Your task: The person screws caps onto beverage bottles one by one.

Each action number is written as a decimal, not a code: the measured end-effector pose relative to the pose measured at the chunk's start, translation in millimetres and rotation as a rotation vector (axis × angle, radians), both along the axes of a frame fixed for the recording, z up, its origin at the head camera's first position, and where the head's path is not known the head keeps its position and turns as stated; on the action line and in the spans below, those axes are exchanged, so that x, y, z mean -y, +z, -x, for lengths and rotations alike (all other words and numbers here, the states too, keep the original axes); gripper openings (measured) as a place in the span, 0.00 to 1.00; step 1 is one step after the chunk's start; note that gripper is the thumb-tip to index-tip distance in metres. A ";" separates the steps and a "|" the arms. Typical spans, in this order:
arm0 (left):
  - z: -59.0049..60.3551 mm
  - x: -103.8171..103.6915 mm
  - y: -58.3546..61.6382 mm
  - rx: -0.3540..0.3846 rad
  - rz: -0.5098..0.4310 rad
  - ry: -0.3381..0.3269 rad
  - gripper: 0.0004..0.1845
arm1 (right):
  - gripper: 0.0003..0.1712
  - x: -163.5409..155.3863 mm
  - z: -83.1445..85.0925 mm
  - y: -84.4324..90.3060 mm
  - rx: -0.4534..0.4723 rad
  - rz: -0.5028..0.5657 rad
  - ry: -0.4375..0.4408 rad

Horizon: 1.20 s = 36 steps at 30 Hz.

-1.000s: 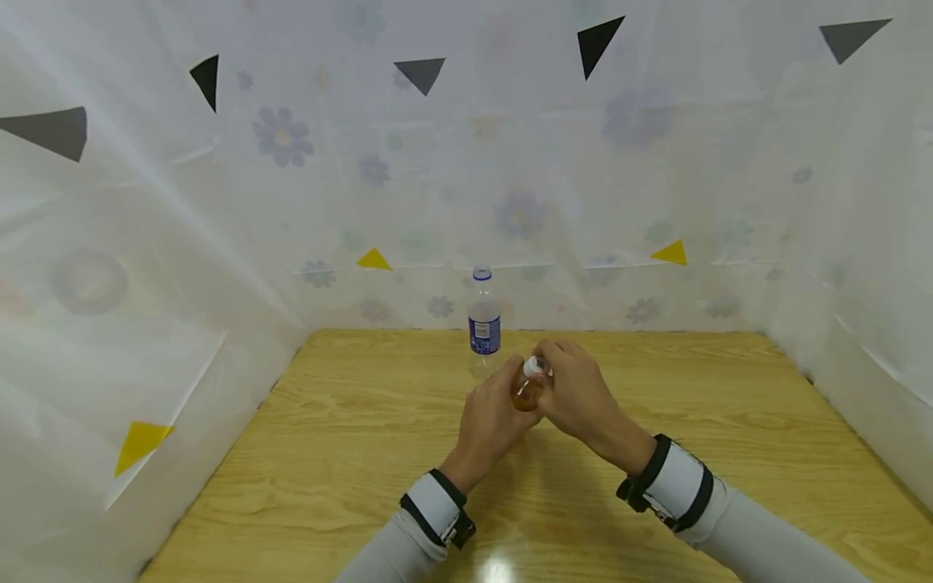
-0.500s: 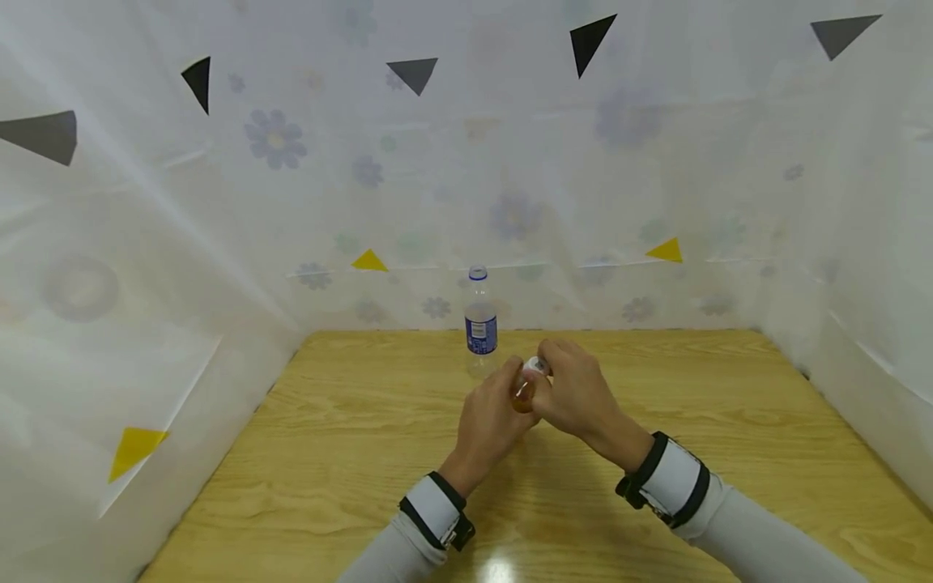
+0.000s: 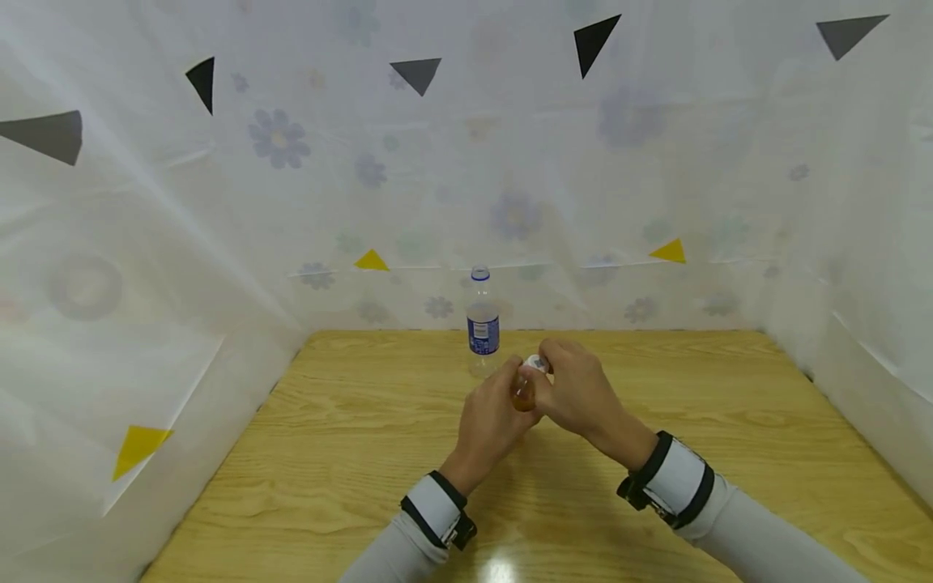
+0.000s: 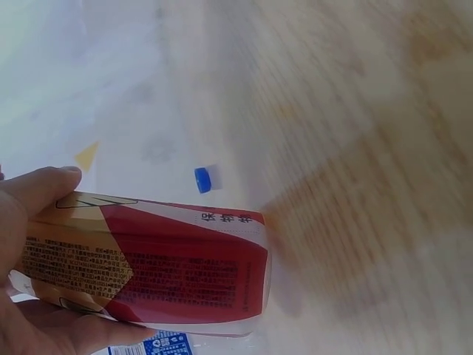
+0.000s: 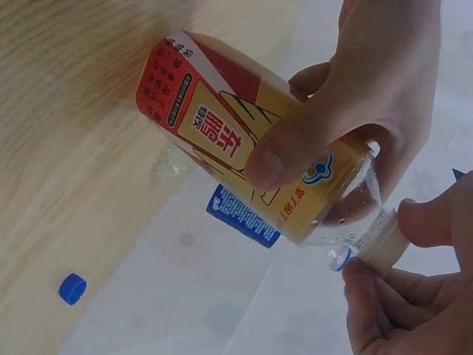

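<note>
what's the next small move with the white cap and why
Probably a small twist of the white cap by the right hand: it pinches the cap at the neck of the red-and-yellow bottle, while the left hand grips the bottle's body, which should steady it.

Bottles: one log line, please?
left hand: grips red bottle | right hand: pinches white cap | clear bottle: upright, uncapped | blue cap: loose

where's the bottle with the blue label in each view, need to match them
Head: blue-labelled bottle near the centre, beyond the held bottle.
Left wrist: blue-labelled bottle peeking out at the bottom edge, left of centre.
Right wrist: blue-labelled bottle near the centre, partly hidden behind the held bottle.
Shared landmark: the held bottle, gripped by the left hand.
</note>
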State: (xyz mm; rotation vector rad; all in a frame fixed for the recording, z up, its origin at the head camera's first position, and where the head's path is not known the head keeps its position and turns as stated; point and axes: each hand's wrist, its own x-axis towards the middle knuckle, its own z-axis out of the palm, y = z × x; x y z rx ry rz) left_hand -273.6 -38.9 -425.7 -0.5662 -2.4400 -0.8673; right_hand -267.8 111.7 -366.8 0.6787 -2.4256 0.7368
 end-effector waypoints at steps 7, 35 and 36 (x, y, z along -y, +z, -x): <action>0.5 0.5 2.1 0.036 0.023 -0.003 0.32 | 0.16 -1.1 -1.9 1.9 0.059 0.010 0.026; 0.6 1.4 2.9 0.038 -0.010 -0.021 0.33 | 0.13 3.3 -6.1 3.7 0.066 -0.021 0.026; 1.0 1.1 2.9 0.037 -0.007 -0.022 0.33 | 0.12 3.1 -5.9 3.6 0.064 -0.021 0.023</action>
